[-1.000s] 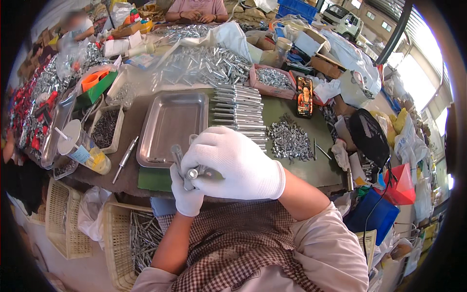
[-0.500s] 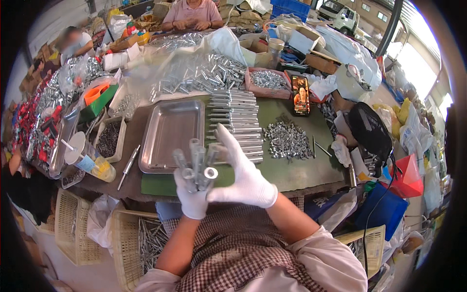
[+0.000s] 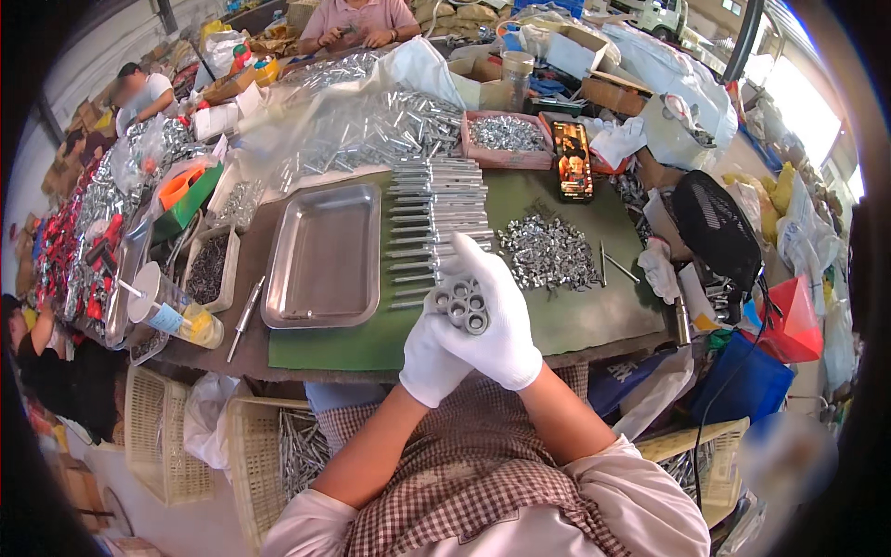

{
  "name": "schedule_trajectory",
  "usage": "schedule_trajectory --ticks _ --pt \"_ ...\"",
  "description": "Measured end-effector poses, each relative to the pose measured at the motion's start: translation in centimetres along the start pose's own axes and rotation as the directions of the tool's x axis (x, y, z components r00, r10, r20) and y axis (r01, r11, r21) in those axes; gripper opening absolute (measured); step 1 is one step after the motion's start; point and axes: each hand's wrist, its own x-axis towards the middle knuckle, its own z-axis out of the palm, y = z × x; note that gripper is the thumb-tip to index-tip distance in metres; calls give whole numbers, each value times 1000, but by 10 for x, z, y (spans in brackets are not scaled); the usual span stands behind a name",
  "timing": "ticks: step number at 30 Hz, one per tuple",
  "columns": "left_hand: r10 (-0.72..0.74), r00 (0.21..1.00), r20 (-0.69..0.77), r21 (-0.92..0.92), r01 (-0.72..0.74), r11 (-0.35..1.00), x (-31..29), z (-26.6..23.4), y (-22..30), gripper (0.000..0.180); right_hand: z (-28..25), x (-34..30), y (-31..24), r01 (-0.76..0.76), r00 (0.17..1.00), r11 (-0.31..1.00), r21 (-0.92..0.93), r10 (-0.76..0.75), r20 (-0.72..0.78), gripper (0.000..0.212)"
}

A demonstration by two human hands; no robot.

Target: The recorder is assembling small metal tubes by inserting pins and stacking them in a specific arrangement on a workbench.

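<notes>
White knitted gloves cover both my hands. Between them sits a bundle of silvery metal tubes (image 3: 461, 306), their round hollow ends facing up toward me. My right hand (image 3: 506, 334) wraps the bundle from the right, thumb on top, while my left hand (image 3: 432, 360) closes around it from the lower left. Just beyond my hands, a row of metal rods (image 3: 436, 209) lies side by side on the green mat (image 3: 408, 345). Right of that row is a heap of small shiny metal pieces (image 3: 549, 252).
A shallow steel tray (image 3: 325, 251) stands left of the rods. Behind are a pink box (image 3: 506, 160) of small parts and a phone (image 3: 573, 162) with a lit screen. A drink cup (image 3: 172, 302) stands at the left. Another person (image 3: 357, 23) sits across the table.
The tube bundle and both hands have moved right. The tubes, loosely spread before, are now gathered tightly, and my right hand has closed from an open palm around them.
</notes>
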Motion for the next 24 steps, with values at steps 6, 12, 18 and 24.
schedule_trajectory --ticks 6,12,18,24 --pt "-259 963 76 -505 261 823 -4 6 -1 54 -6 -9 7 -4 994 1000 28 1 109 118" --pt "-468 864 187 -904 338 262 9 17 15 47 -16 -12 12 -83 992 994 65 77 95 124" --pt "-445 861 244 -878 391 275 11 19 15 42 -27 -19 13 -114 990 988 103 105 89 123" --pt "-115 991 72 -92 122 988 60 -17 16 52 -52 -16 24 -225 973 739 635 208 103 113"
